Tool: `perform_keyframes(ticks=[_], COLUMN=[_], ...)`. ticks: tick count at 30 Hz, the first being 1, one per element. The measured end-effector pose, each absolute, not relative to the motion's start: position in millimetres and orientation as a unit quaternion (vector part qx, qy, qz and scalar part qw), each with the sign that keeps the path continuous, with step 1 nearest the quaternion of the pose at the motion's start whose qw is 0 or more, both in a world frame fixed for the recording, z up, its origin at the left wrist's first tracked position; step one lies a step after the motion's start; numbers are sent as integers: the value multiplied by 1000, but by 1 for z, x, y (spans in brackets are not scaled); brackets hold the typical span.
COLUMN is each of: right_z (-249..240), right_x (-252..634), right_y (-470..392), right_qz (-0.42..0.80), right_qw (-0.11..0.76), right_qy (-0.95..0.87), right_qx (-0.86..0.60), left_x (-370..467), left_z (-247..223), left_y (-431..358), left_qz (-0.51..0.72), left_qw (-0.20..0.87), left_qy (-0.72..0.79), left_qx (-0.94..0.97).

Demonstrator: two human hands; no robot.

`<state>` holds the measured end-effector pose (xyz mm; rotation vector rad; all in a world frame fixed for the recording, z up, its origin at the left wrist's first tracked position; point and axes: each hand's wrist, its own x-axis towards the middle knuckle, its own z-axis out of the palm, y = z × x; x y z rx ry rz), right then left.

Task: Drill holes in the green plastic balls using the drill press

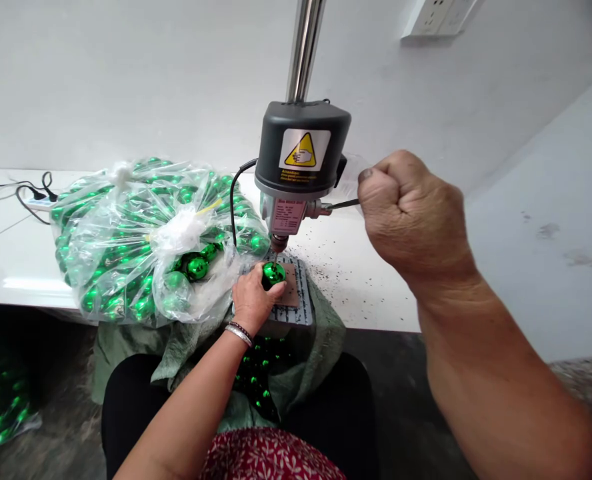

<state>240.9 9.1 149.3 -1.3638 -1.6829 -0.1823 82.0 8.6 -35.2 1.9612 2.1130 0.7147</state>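
My left hand is closed round a shiny green ball ornament, thumb and fingers on its sides. The ball sits over a brown pad on the drill press base. Right above it stands the thin drill bit, its tip at the top of the ball; I cannot tell how deep it goes. My right hand makes a fist round the end of the feed lever at the side of the bench drill. The grip of the lever is hidden inside the fist.
A clear plastic bag full of green balls lies on the white table at left. Dark shavings are scattered right of the base. A green sack with more balls hangs over my lap. Another bag rests on the floor. A power strip lies behind.
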Motion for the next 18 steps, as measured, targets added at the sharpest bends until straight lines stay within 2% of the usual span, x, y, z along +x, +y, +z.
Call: perform_keyframes(ticks=[10,18], right_z=[129,117], right_x=[245,241], right_y=[2,-5], right_qz=[-127,-134], right_qw=[476,479], right_qy=[-719,-692], right_qx=[-490,-524], left_x=[83,83], left_z=[-37,-36], left_y=[8,7], left_qz=[237,235], left_qw=[84,95], left_qy=[714,713], left_qx=[653,654])
